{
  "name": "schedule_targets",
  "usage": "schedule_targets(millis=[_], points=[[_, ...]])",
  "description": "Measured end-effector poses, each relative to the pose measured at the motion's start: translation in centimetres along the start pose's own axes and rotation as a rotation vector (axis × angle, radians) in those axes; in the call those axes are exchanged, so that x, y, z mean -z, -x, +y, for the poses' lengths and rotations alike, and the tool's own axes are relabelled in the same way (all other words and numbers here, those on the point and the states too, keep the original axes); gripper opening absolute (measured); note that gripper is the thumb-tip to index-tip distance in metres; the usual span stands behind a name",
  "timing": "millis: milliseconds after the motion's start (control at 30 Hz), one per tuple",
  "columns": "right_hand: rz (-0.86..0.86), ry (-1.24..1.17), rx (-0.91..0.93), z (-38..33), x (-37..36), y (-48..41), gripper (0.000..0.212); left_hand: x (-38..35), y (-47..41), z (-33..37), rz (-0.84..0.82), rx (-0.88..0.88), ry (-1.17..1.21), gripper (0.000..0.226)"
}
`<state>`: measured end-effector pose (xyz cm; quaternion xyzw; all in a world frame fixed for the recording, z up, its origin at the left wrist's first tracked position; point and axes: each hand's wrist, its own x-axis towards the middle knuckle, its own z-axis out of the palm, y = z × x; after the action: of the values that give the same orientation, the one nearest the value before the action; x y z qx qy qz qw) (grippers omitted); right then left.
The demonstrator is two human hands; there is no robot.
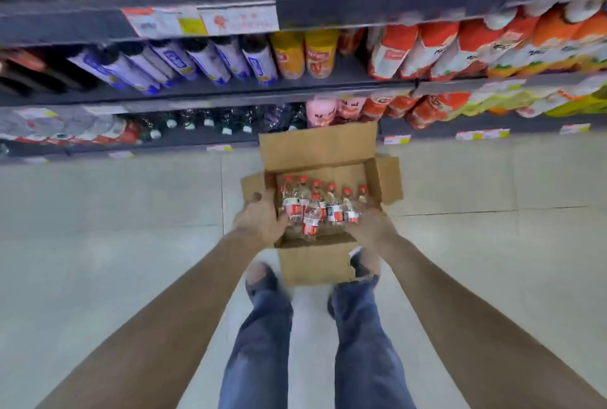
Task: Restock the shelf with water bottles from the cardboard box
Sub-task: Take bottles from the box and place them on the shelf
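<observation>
- Cardboard box (328, 158), flaps folded open, sits on the floor tiles (131, 211) just before your feet; open top gives you free reach inside.
- Water bottles (323, 201), red caps and red labels, stand packed inside the box, one leaning loose at its near edge.
- Your left hand (259, 219) is clenched over the box's left wall, likely steadying or carrying it.
- Your right hand (369, 228) rests at the box's near right corner; blurred, so you cannot tell whether it grips box or bottle.
- Shelf (184, 142) beyond the box, lowest tier, already holds dark-bodied bottles with white caps.
</observation>
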<state>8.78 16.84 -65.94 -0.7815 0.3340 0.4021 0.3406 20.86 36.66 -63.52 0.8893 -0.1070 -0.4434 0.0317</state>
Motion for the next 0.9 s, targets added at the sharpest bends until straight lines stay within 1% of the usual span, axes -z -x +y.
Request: schedule_targets(millis=[67,133,167,233,300,367,400,500,600,667,733,767,833,900], points=[[-0.048,-0.022,-0.014,1.6,-2.0,-4.1,0.028,-3.5,-2.6,-0.4,0.001,0.037,0.033,0.053],[-0.052,-0.007,-0.021,2.9,-3.6,-8.8,0.059,-6.3,-5.3,-0.9,-0.006,0.083,0.046,0.051],[-0.046,-0.010,-0.026,3.4,-4.3,-10.9,0.069,-7.5,-6.5,-1.0,-0.016,0.101,0.068,0.051],[-0.037,-0.010,0.005,3.9,-5.8,-15.1,0.077,-9.8,-9.9,-1.6,-0.021,0.121,0.086,0.049],[-0.030,-0.020,0.015,4.2,-7.4,-19.1,0.076,-12.4,-14.1,-2.6,-0.007,0.124,0.089,0.045],[-0.016,-0.023,0.022,4.4,-9.4,-23.4,0.066,-14.4,-18.1,-3.5,0.011,0.108,0.114,0.047],[-0.014,-0.028,0.037,4.6,-10.7,-25.5,0.065,-15.3,-19.7,-3.7,0.027,0.092,0.126,0.049],[-0.034,-0.120,0.081,4.9,-15.2,-30.6,0.073,-18.2,-23.9,-4.3,0.121,0.030,0.141,0.064],[-0.092,-0.297,0.084,5.1,-18.9,-33.6,0.086,-21.8,-27.8,-5.1,0.141,0.029,0.175,0.070],[-0.117,-0.442,0.042,5.2,-20.9,-35.1,0.081,-24.0,-29.7,-5.9,0.149,0.049,0.167,0.070],[-0.090,-0.459,-0.004,5.1,-22.5,-36.0,0.081,-25.6,-31.0,-6.5,0.154,0.087,0.155,0.079],[-0.075,-0.415,-0.029,5.0,-23.2,-36.4,0.083,-26.3,-31.4,-6.6,0.142,0.115,0.148,0.086],[-0.023,-0.341,-0.060,4.7,-24.4,-36.9,0.075,-27.3,-32.1,-6.6,0.124,0.172,0.091,0.095],[0.028,-0.409,-0.091,4.6,-25.2,-37.0,0.058,-27.9,-32.5,-6.4,0.165,0.198,0.055,0.097]])
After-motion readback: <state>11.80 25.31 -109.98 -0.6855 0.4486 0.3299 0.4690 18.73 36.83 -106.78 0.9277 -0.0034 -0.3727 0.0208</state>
